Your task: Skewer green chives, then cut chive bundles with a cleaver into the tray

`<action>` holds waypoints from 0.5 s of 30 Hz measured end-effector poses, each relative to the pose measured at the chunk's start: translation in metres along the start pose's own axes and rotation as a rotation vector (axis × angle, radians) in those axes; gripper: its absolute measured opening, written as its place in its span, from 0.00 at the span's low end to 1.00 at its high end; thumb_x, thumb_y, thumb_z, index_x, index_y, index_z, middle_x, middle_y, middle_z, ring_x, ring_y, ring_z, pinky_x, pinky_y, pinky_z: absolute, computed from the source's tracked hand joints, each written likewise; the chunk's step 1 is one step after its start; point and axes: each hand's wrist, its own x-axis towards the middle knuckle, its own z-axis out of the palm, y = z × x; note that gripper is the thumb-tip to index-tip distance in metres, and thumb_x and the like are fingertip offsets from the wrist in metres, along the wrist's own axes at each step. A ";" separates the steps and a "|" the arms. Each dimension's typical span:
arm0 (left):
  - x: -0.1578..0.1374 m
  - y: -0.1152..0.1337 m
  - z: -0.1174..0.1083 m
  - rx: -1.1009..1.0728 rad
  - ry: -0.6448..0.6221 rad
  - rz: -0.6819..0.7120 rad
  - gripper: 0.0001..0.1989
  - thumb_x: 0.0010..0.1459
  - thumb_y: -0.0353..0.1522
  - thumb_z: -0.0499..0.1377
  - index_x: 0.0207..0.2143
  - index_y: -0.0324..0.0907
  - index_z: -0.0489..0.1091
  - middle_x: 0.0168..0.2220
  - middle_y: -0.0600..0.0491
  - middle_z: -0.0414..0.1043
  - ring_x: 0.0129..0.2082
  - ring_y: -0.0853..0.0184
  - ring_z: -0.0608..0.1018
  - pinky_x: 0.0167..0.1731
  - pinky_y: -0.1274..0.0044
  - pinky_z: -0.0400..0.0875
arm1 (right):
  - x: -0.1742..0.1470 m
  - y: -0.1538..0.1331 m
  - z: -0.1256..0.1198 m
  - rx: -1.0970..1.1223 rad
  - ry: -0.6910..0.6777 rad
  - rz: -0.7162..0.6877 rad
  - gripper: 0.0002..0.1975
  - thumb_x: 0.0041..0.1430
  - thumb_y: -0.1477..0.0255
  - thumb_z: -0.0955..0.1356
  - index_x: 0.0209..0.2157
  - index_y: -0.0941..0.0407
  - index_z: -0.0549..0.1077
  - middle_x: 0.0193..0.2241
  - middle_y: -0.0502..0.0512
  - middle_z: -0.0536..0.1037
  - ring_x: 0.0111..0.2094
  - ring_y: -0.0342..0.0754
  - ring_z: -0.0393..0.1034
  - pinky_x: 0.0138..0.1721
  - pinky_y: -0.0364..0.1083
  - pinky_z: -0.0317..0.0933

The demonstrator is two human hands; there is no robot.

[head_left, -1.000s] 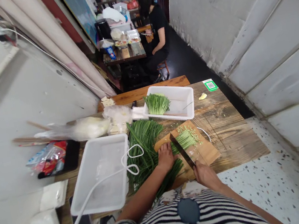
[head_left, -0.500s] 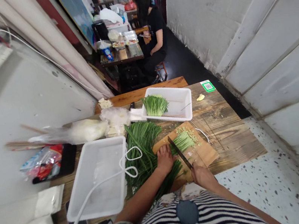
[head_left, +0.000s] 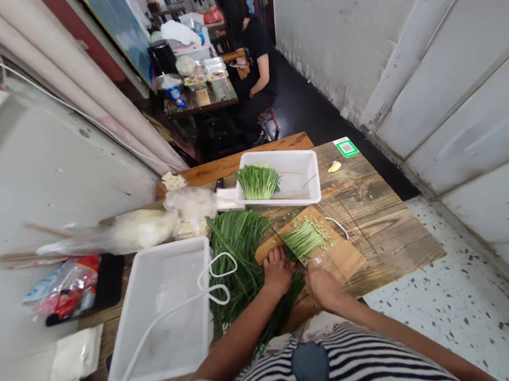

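Note:
My left hand (head_left: 278, 271), its fingers curled, holds down a bunch of long garlic chives (head_left: 237, 235) at the left side of the wooden cutting board (head_left: 350, 258). In my right hand (head_left: 323, 286) is the handle of a kitchen knife (head_left: 289, 247). Its blade shows almost edge-on as a thin line beside my left fingertips. Right of the blade lies a pile of cut chive stems (head_left: 302, 239), with small bits scattered past it. Uncut chives spread over the table to the left and beneath my left forearm. Their ends under my fingers are hidden.
A white tray (head_left: 301, 192) holding cut chives stands behind the board. Left is a larger white tray (head_left: 166, 360), crossed by a white cable (head_left: 176, 307). Thin sticks (head_left: 355, 225) lie right of the board. A person in black (head_left: 256, 53) sits at a farther table.
The knife has moved left, up against my left hand, and its blade has turned nearly edge-on. My right hand has shifted left with it. The whole view has shifted slightly.

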 end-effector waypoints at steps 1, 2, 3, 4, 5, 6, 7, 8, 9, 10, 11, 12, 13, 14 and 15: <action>0.000 0.000 -0.002 -0.001 -0.016 -0.005 0.31 0.64 0.41 0.47 0.63 0.30 0.54 0.62 0.34 0.57 0.58 0.49 0.62 0.52 0.61 0.61 | -0.001 0.000 -0.001 0.001 0.016 -0.017 0.14 0.64 0.78 0.58 0.46 0.65 0.70 0.35 0.67 0.79 0.37 0.50 0.76 0.36 0.43 0.63; 0.001 0.000 -0.005 -0.006 -0.030 -0.011 0.31 0.64 0.41 0.48 0.63 0.30 0.54 0.61 0.34 0.57 0.58 0.49 0.62 0.52 0.61 0.61 | -0.003 0.001 -0.002 0.001 0.036 -0.036 0.14 0.64 0.78 0.57 0.46 0.65 0.69 0.35 0.67 0.79 0.37 0.50 0.76 0.36 0.43 0.62; 0.001 0.000 -0.007 -0.015 -0.041 -0.012 0.32 0.63 0.42 0.48 0.63 0.29 0.53 0.61 0.34 0.57 0.58 0.49 0.62 0.52 0.61 0.61 | -0.007 0.003 -0.003 0.001 0.059 -0.053 0.15 0.65 0.77 0.57 0.47 0.65 0.69 0.35 0.66 0.79 0.37 0.50 0.76 0.36 0.43 0.62; 0.001 0.000 -0.009 -0.027 -0.047 -0.010 0.32 0.63 0.42 0.49 0.62 0.29 0.53 0.61 0.34 0.57 0.59 0.49 0.62 0.53 0.62 0.61 | -0.012 0.005 -0.004 0.003 0.079 -0.065 0.15 0.66 0.76 0.56 0.47 0.65 0.69 0.35 0.66 0.79 0.36 0.50 0.75 0.36 0.43 0.62; 0.001 -0.001 -0.012 -0.039 -0.049 -0.010 0.33 0.62 0.43 0.51 0.62 0.30 0.53 0.61 0.34 0.57 0.59 0.49 0.61 0.53 0.62 0.60 | -0.018 0.010 -0.005 0.006 0.102 -0.078 0.15 0.66 0.75 0.56 0.47 0.64 0.68 0.35 0.65 0.79 0.36 0.50 0.75 0.36 0.43 0.62; 0.001 -0.001 -0.014 -0.049 -0.045 -0.014 0.34 0.61 0.43 0.52 0.62 0.31 0.54 0.60 0.35 0.58 0.59 0.49 0.61 0.54 0.62 0.59 | -0.025 0.016 -0.006 0.013 0.134 -0.097 0.15 0.66 0.74 0.55 0.46 0.63 0.68 0.34 0.65 0.79 0.35 0.51 0.75 0.35 0.44 0.62; 0.001 -0.001 -0.016 -0.059 -0.041 -0.021 0.34 0.59 0.44 0.54 0.61 0.32 0.54 0.60 0.35 0.59 0.59 0.49 0.62 0.54 0.62 0.59 | -0.031 0.024 -0.007 0.020 0.182 -0.117 0.15 0.66 0.73 0.55 0.44 0.62 0.69 0.33 0.64 0.79 0.34 0.51 0.75 0.34 0.44 0.62; 0.002 -0.001 -0.018 -0.068 -0.040 -0.033 0.34 0.58 0.44 0.56 0.60 0.32 0.56 0.59 0.35 0.59 0.59 0.49 0.62 0.55 0.62 0.58 | -0.036 0.034 -0.008 0.028 0.245 -0.132 0.15 0.67 0.72 0.55 0.42 0.61 0.69 0.33 0.63 0.79 0.33 0.51 0.74 0.34 0.44 0.61; 0.003 -0.001 -0.020 -0.078 -0.046 -0.047 0.34 0.56 0.44 0.57 0.59 0.33 0.57 0.58 0.36 0.60 0.59 0.49 0.62 0.55 0.62 0.58 | -0.040 0.046 -0.010 0.032 0.317 -0.133 0.15 0.67 0.70 0.55 0.41 0.60 0.69 0.32 0.63 0.79 0.33 0.51 0.74 0.33 0.44 0.61; 0.005 -0.001 -0.021 -0.092 -0.056 -0.062 0.34 0.55 0.44 0.59 0.58 0.33 0.58 0.57 0.36 0.61 0.58 0.49 0.63 0.55 0.63 0.58 | -0.043 0.060 -0.013 0.029 0.387 -0.108 0.15 0.66 0.69 0.55 0.41 0.60 0.69 0.33 0.62 0.79 0.32 0.51 0.74 0.32 0.44 0.61; 0.008 -0.002 -0.023 -0.110 -0.070 -0.075 0.34 0.53 0.44 0.60 0.56 0.33 0.60 0.57 0.36 0.62 0.58 0.49 0.64 0.55 0.64 0.59 | -0.043 0.076 -0.017 0.020 0.445 -0.051 0.15 0.66 0.68 0.56 0.43 0.59 0.69 0.33 0.62 0.79 0.31 0.51 0.74 0.32 0.44 0.61; 0.011 -0.002 -0.024 -0.130 -0.083 -0.087 0.33 0.51 0.44 0.62 0.54 0.33 0.61 0.56 0.37 0.63 0.58 0.49 0.64 0.55 0.65 0.59 | -0.042 0.093 -0.022 0.007 0.478 0.033 0.15 0.66 0.67 0.56 0.45 0.59 0.68 0.34 0.62 0.79 0.31 0.51 0.74 0.31 0.45 0.61; 0.015 -0.003 -0.025 -0.149 -0.094 -0.104 0.33 0.50 0.43 0.63 0.53 0.33 0.62 0.55 0.37 0.64 0.57 0.50 0.66 0.54 0.65 0.60 | -0.038 0.110 -0.028 -0.008 0.492 0.142 0.16 0.66 0.66 0.57 0.47 0.59 0.68 0.34 0.61 0.79 0.31 0.51 0.74 0.32 0.45 0.61; 0.019 -0.004 -0.025 -0.163 -0.102 -0.121 0.32 0.48 0.42 0.64 0.51 0.33 0.63 0.54 0.37 0.66 0.56 0.50 0.67 0.53 0.66 0.61 | -0.032 0.127 -0.034 -0.015 0.494 0.248 0.17 0.65 0.64 0.59 0.50 0.58 0.66 0.34 0.61 0.79 0.31 0.51 0.74 0.32 0.46 0.62; 0.022 -0.004 -0.026 -0.171 -0.107 -0.135 0.31 0.47 0.41 0.65 0.50 0.33 0.64 0.52 0.37 0.68 0.55 0.50 0.69 0.52 0.67 0.62 | -0.025 0.144 -0.041 -0.016 0.496 0.349 0.20 0.65 0.63 0.60 0.53 0.58 0.65 0.35 0.62 0.78 0.32 0.52 0.75 0.33 0.47 0.62</action>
